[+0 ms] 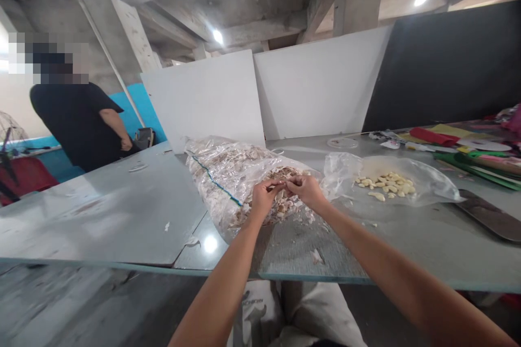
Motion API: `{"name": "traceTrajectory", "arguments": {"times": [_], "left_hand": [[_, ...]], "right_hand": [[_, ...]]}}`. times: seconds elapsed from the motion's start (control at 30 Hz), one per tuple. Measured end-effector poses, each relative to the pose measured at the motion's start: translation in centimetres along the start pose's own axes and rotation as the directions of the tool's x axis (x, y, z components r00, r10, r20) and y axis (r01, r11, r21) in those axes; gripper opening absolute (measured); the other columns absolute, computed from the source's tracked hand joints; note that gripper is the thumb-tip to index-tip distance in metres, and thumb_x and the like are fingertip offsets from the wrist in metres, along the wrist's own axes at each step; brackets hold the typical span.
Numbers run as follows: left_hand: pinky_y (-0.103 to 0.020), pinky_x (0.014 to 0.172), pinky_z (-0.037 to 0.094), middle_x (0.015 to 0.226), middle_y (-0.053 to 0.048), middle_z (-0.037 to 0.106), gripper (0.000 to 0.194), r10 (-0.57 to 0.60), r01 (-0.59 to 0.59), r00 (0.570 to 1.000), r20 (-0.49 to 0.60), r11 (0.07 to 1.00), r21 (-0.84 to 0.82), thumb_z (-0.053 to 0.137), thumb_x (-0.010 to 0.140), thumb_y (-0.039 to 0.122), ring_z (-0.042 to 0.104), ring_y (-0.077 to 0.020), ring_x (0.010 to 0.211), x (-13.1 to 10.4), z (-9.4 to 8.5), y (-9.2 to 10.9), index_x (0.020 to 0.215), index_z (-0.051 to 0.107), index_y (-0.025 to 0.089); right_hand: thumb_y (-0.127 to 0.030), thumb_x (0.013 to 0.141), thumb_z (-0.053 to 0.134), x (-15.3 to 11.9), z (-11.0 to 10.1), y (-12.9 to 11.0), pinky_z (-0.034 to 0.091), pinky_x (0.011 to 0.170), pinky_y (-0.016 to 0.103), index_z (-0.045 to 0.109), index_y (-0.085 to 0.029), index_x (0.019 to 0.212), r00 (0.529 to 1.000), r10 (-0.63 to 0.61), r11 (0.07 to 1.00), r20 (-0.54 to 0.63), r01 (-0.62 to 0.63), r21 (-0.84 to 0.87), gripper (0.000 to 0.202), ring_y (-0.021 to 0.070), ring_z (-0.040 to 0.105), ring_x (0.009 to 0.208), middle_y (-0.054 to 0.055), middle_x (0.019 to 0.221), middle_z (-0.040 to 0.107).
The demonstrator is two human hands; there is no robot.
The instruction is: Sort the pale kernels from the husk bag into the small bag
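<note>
Fingertips pinched, my left hand [264, 195] and my right hand [306, 191] meet over a heap of papery garlic skins [280, 207]. Between them is a small piece, mostly hidden by the fingers, that looks like a garlic clove. The skins spill from the mouth of a large clear plastic bag [222, 160], which lies on its side and is packed with more of them. To the right of my hands, several pale peeled garlic cloves [388, 183] lie in a second clear plastic bag [433, 178].
Both bags rest on a grey table [158, 222]. A dark flat slab [490, 216] lies at the right, below coloured sheets [480, 157]. A clear round lid [342, 143] is farther back. White panels [317, 87] stand behind. A person in black [77, 124] stands at far left.
</note>
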State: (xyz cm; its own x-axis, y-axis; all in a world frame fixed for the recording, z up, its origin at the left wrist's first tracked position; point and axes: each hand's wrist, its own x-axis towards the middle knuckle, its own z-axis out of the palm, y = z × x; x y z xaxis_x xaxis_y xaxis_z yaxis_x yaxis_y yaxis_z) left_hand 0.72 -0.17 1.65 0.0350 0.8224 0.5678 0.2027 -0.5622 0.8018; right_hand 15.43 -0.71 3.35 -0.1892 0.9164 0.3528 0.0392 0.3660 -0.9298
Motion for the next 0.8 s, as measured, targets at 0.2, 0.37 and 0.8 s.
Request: {"name": "traceTrajectory", "arguments": {"times": [0.2,0.37,0.8], "left_hand": [[-0.025,0.067,0.050,0.083,-0.006,0.070,0.021,0.036,-0.034,0.998,-0.041,0.998,0.052,0.063,0.071,0.031,0.064,-0.0168,0.079,-0.07,-0.11,0.07,0.081,0.069,0.015],[-0.023,0.065,0.049,0.086,-0.007,0.068,0.018,0.093,-0.088,0.995,-0.043,0.991,0.102,0.062,0.072,0.030,0.062,-0.0165,0.083,-0.14,-0.14,0.13,0.081,0.068,0.016],[-0.024,0.063,0.047,0.080,-0.006,0.069,0.020,0.103,-0.097,0.994,-0.027,0.979,0.177,0.064,0.070,0.034,0.062,-0.0161,0.073,-0.27,-0.16,0.04,0.077,0.070,0.016]], "right_hand": [[-0.043,0.065,0.061,-0.08,0.24,-0.25,0.051,0.055,0.024,0.060,-0.015,0.060,1.000,0.022,0.998,-0.006,-0.021,0.059,0.029,0.0112,0.056,0.051,0.001,0.054,0.059],[-0.047,0.062,0.063,-0.06,0.19,-0.25,0.052,0.057,0.025,0.059,-0.015,0.058,1.000,0.019,0.997,0.013,-0.020,0.069,0.033,0.0109,0.056,0.051,0.000,0.053,0.059],[-0.038,0.066,0.059,-0.10,0.32,0.23,0.051,0.054,0.023,0.060,-0.015,0.060,1.000,-0.016,0.999,-0.015,0.016,-0.049,0.024,0.0117,0.057,0.050,0.000,0.051,0.060]]}}
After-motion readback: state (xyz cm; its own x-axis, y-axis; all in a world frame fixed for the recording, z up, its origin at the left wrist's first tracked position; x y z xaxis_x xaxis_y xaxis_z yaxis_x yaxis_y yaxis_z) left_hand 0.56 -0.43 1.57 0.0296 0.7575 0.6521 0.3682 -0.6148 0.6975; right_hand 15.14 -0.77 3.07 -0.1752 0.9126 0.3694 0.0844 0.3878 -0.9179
